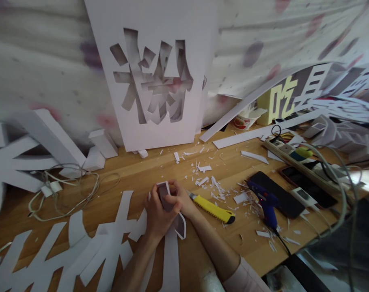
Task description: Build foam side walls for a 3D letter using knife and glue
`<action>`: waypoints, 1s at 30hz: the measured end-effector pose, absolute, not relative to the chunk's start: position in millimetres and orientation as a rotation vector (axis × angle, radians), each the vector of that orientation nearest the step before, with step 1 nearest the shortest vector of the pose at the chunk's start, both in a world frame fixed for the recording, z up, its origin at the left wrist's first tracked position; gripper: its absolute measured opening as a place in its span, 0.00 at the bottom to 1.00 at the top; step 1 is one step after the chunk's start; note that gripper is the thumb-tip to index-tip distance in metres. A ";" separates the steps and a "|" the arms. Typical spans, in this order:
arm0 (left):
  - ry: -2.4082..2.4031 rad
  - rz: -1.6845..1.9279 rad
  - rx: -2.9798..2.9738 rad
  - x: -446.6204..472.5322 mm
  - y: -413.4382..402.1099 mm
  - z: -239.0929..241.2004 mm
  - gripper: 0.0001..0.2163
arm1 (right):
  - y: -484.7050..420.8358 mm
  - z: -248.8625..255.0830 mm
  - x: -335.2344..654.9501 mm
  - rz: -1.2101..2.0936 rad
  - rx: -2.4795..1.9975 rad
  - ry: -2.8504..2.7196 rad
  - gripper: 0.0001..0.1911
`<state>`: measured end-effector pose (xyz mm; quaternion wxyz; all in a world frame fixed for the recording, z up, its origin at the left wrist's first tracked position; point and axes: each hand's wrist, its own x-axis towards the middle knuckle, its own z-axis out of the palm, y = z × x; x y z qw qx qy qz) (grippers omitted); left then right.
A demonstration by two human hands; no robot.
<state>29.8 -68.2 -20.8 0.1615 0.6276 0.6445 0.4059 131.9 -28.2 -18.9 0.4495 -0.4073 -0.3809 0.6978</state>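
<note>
My left hand (pixel 156 217) and my right hand (pixel 182 198) are both closed around a small white foam-board piece (pixel 180 226) with raised edges and a greyish inner face. It is tilted, its pointed lower end sticking out below my fingers. Beneath it a long white strip (pixel 171 259) runs toward me on the table. Just right of my right hand lies a yellow utility knife (pixel 214 209), its blade end near my wrist. Flat white cut-out character shapes (pixel 89 251) spread out to the left of my left forearm.
A white panel (pixel 160 140) with a cut-out character leans at the back. Foam scraps (pixel 216 185) litter the wooden table (pixel 135 166). To the right are a blue glue gun (pixel 268 205), phones (pixel 275 192) and a power strip (pixel 296 156). A white cable (pixel 93 190) coils at left.
</note>
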 end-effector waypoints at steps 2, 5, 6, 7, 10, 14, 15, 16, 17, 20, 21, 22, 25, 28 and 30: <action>1.843 1.172 1.792 29.8 -68.1 -20.9 0.33 | -28.8 -17.7 132.1 1.726 -1.008 -0.937 0.24; 1.853 1.183 1.778 29.3 -67.9 -22.2 0.33 | -29.7 -16.5 132.4 1.723 -1.010 -0.937 0.25; 1.854 1.179 1.769 29.1 -67.9 -22.8 0.33 | -29.8 -16.5 132.5 1.722 -1.010 -0.937 0.25; 1.853 1.173 1.763 28.8 -67.8 -23.3 0.33 | -29.7 -16.7 132.4 1.722 -1.011 -0.936 0.25; 1.844 1.156 1.764 28.3 -68.1 -24.7 0.34 | -28.9 -18.1 131.9 1.724 -1.013 -0.934 0.26; 1.850 1.166 1.767 28.5 -68.8 -25.0 0.34 | -28.2 -18.8 131.7 1.727 -1.014 -0.936 0.26; 1.851 1.169 1.768 28.6 -68.9 -24.9 0.34 | -28.3 -18.5 131.9 1.727 -1.016 -0.937 0.26; 1.848 1.171 1.771 28.7 -68.9 -24.8 0.34 | -28.6 -18.0 132.1 1.725 -1.017 -0.940 0.26; 1.843 1.173 1.775 28.7 -68.8 -24.8 0.34 | -28.9 -17.4 132.5 1.721 -1.019 -0.942 0.25; 1.844 1.175 1.777 28.6 -68.2 -25.6 0.34 | -29.6 -16.0 133.2 1.709 -1.021 -0.948 0.24; 1.848 1.176 1.778 28.5 -68.0 -26.0 0.34 | -29.6 -15.9 133.3 1.706 -1.022 -0.948 0.25; 1.853 1.177 1.780 28.3 -67.8 -26.4 0.34 | -29.6 -15.9 133.3 1.705 -1.025 -0.948 0.25; 1.843 1.181 1.803 27.9 -67.7 -26.5 0.34 | -29.4 -16.4 133.1 1.712 -1.034 -0.947 0.25; 1.830 1.179 1.798 28.1 -67.7 -25.2 0.34 | -29.4 -16.3 132.6 1.719 -1.030 -0.938 0.26; 1.822 1.161 1.784 28.3 -67.8 -24.6 0.34 | -29.5 -15.6 132.4 1.719 -1.020 -0.931 0.26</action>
